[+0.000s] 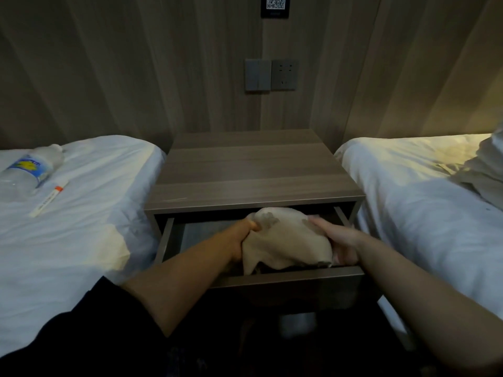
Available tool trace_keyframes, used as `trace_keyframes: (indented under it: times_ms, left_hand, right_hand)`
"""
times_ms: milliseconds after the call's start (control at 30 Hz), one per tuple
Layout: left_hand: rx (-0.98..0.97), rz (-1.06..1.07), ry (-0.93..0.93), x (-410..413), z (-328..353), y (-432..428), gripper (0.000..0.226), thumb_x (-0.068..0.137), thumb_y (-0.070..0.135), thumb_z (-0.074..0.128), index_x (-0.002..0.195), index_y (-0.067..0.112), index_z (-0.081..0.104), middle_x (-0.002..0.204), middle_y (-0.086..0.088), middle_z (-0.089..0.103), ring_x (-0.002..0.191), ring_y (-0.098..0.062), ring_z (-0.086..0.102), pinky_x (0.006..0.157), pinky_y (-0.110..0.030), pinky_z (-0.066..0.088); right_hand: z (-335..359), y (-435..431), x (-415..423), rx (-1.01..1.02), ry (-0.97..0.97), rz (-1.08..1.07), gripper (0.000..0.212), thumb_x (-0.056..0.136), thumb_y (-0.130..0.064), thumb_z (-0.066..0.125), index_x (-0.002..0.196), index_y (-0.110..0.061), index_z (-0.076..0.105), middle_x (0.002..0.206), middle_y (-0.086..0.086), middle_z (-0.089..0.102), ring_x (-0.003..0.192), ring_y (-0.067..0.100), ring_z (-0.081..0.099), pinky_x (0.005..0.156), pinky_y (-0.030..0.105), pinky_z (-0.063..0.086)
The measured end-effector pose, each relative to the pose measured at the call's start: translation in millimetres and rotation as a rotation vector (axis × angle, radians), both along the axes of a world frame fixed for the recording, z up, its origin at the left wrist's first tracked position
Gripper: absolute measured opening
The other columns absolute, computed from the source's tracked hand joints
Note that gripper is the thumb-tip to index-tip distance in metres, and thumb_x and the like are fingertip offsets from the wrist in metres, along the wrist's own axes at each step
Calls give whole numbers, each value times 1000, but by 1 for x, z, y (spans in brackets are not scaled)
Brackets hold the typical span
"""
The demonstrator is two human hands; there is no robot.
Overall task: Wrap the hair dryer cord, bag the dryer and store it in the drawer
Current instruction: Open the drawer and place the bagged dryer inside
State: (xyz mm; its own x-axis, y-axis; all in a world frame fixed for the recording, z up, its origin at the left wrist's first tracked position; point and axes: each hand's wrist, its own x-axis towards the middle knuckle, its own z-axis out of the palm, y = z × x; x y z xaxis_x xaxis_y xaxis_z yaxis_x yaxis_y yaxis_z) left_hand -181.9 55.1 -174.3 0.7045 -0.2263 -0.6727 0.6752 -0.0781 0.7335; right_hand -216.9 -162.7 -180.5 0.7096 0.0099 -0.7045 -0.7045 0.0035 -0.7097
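Open drawer [294, 277]; beige bag [285, 236] clamped between grip of left hand [241, 239] and right hand [340, 242].

Bag [285, 238]: matt beige cloth. Nightstand [253, 170] and drawer [285, 278]: matt wood-grain. Bottle [30, 170], upper left: clear glossy plastic.

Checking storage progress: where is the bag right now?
Head view, lower centre: the bag is partly in the open drawer, with the left hand gripping its left side and the right hand holding its right side.
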Motion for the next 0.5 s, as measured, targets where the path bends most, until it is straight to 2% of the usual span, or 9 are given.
trace_keyframes:
  times_ms: [67,100,133,200,267,300,367,433,500]
  left_hand:
    - [4,37,0,6,-9,2,14,90,9,44,83,5,56,84,-15,57,78,-30,53,82,-38,42]
    - [7,49,-1,9,-14,3,13,89,8,45,83,5,56,85,-15,57,79,-29,53,86,-39,41]
    - [7,46,-4,12,-18,4,13,89,6,45,83,4,56,85,-14,57,80,-29,53,87,-38,41]
    - [15,5,-23,16,-26,4,16,90,4,43,80,3,56,79,-14,60,76,-27,54,85,-37,42]
    - [66,-36,-29,18,-29,6,21,91,1,41,77,3,55,63,-13,64,68,-25,56,74,-35,45]
    - [106,-63,-54,18,-31,7,20,92,1,42,78,4,56,63,-11,64,68,-25,57,73,-34,46]
    - [225,-94,-192,21,-36,9,15,90,2,49,101,6,59,86,-12,63,88,-30,59,81,-37,46]
    - [285,-128,-337,28,-45,9,33,87,5,53,119,12,54,111,-13,61,107,-34,57,91,-45,48]
    - [320,-152,-444,27,-45,6,35,88,7,53,123,10,52,118,-16,58,112,-34,55,95,-42,47]
  right_hand:
    - [0,4,-1,31,-31,75,51,79,-37,67,121,-12,52,119,19,62,108,34,61,89,45,52]
    - [-1,6,-1,36,-56,131,46,80,-26,68,120,-11,52,120,18,62,110,33,60,96,46,48]
    - [-2,7,0,0,-77,172,48,78,-18,71,121,-10,52,119,17,62,110,31,60,99,46,46]
    - [-6,11,5,-173,-123,272,65,70,-12,77,128,-7,49,123,13,60,113,28,58,101,43,45]
    - [-5,19,9,-411,-160,362,76,66,-18,82,131,-9,43,128,8,55,118,25,52,101,37,44]
    - [-6,21,11,-511,-185,366,79,64,-23,83,131,-11,41,130,6,52,120,25,50,100,36,43]
    - [-10,22,14,-626,-244,352,83,63,-28,83,130,-13,36,131,7,50,121,25,49,101,39,43]
    - [-11,21,14,-675,-279,391,82,68,-28,79,133,-12,31,132,9,50,121,25,48,99,37,42]
    - [-13,20,12,-733,-259,454,87,72,-31,76,139,-11,25,134,11,48,122,26,48,96,35,42]
